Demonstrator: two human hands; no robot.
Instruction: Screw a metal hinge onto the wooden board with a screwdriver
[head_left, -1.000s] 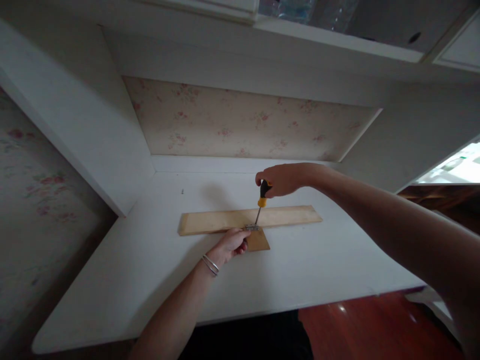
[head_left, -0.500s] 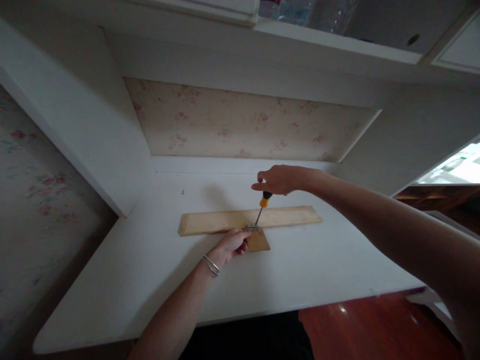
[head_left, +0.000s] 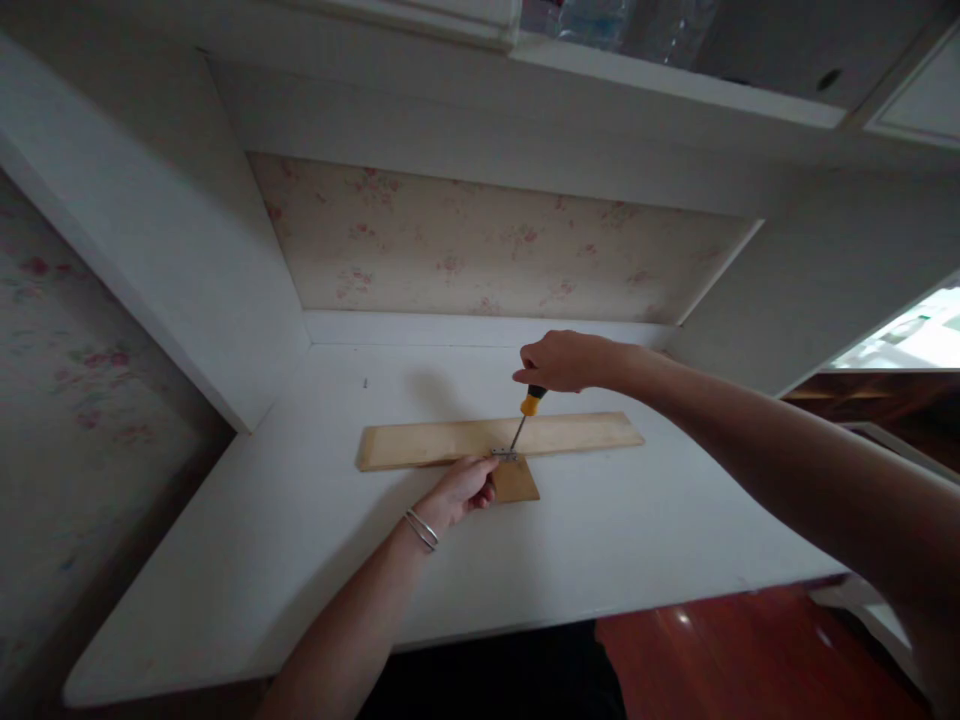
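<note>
My right hand point(head_left: 562, 362) is closed around the black and yellow handle of a screwdriver point(head_left: 529, 404). The screwdriver leans, its metal shaft running down to a small metal hinge point(head_left: 505, 455). The hinge lies where a long pale wooden board point(head_left: 420, 441) meets a smaller brown wooden board point(head_left: 517, 482). Curled at the small board's left edge, my left hand point(head_left: 466, 483) grips it, thumb at the hinge's left end. The fingers under my left palm are partly hidden, and the exact spot of the screwdriver's tip is too small to tell.
Both boards lie flat on a white desktop point(head_left: 637, 540). Farther back on it lies a small screw-like piece point(head_left: 365, 383). White side panels flank the desk, and an overhead shelf point(head_left: 675, 85) holds clear plastic bottles point(head_left: 592, 22). Reddish floor point(head_left: 690, 660) shows below the front edge.
My right hand has turned slightly on the screwdriver's handle, its fingers curling in more. My left hand and the boards stay in place.
</note>
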